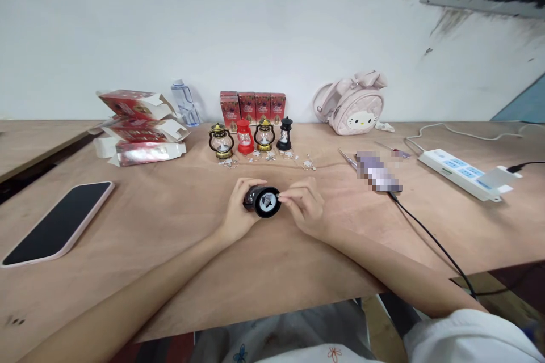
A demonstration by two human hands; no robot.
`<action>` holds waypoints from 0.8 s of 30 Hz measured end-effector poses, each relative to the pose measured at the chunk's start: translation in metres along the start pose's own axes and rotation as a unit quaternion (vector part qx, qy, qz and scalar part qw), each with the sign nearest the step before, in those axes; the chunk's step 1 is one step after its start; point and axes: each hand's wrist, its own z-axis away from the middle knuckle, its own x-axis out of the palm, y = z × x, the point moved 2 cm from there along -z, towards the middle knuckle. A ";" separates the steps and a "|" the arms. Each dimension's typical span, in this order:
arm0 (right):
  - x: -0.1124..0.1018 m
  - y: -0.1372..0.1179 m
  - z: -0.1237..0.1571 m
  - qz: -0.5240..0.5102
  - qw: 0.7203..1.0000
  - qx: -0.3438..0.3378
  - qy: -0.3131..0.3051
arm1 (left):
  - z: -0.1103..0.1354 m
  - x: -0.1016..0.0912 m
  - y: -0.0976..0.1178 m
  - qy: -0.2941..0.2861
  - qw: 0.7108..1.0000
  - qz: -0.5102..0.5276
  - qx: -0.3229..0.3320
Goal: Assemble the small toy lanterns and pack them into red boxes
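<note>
My left hand [239,210] is wrapped round a small black lantern [267,214], tilted so that its round underside faces me. A pale disc with dark and silvery parts shows inside the black rim. Thumb and forefinger of my right hand [304,207] are pinched together at the right edge of that underside. Whatever they hold is too small to name. Beyond my hands stand a red lantern [244,139], another black lantern [284,136] and two bronze-coloured lanterns [221,144], all upright. Small pale pieces [272,155] lie scattered in front of them.
Red boxes [255,108] line the wall, with opened cartons [149,153] and a bottle [186,103] to their left. A pink bag [357,110] leans at the back. A phone [59,224] lies left; a cabled phone [377,171], screwdriver [347,157] and power strip [460,172] lie right.
</note>
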 end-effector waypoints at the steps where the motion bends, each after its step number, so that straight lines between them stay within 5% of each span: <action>1: 0.000 -0.007 -0.001 0.001 1.000 -0.020 -0.010 | 0.000 0.000 0.000 -0.001 1.000 0.001 0.003; 16: -0.001 -0.007 -0.001 0.035 0.998 -0.025 -0.037 | 0.000 0.000 0.003 -0.008 1.000 -0.001 -0.002; 21: -0.002 0.029 -0.004 0.066 0.995 0.076 -0.028 | 0.000 0.000 0.003 -0.010 1.000 -0.003 -0.006; 24: -0.002 0.062 -0.006 0.206 0.959 0.157 -0.111 | 0.001 0.001 0.002 -0.008 1.000 -0.002 -0.008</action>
